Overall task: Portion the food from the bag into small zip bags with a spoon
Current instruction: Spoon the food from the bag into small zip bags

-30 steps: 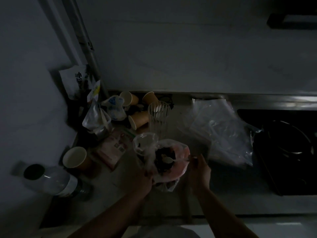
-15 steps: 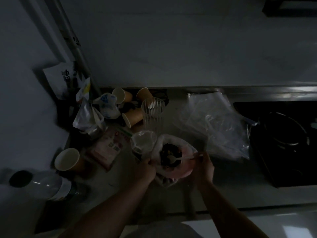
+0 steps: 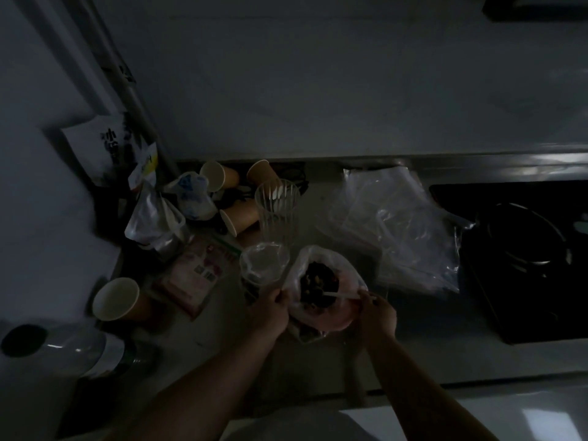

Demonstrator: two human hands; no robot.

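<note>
A pale pinkish plastic food bag [image 3: 345, 308] stands open on the dim counter, with dark food [image 3: 318, 281] inside. My left hand [image 3: 270, 310] grips the bag's left rim. My right hand [image 3: 377, 316] holds a white plastic spoon [image 3: 339, 294] by its handle, the bowl resting in the food. Just left of the bag, a small clear zip bag [image 3: 264, 264] stands open; it seems to line a cup, but the dim light hides that. A pile of clear zip bags [image 3: 401, 230] lies to the right.
A tall clear glass [image 3: 276, 211] stands behind the bags. Several paper cups [image 3: 116, 299] lie and stand at the left, among packets [image 3: 194, 275] and a plastic bottle [image 3: 73, 348]. A black stove [image 3: 528, 249] fills the right side. The wall rises behind.
The view has shifted slightly. My right hand has pushed the spoon's bowl deeper into the food; my left hand keeps its hold on the bag's rim.
</note>
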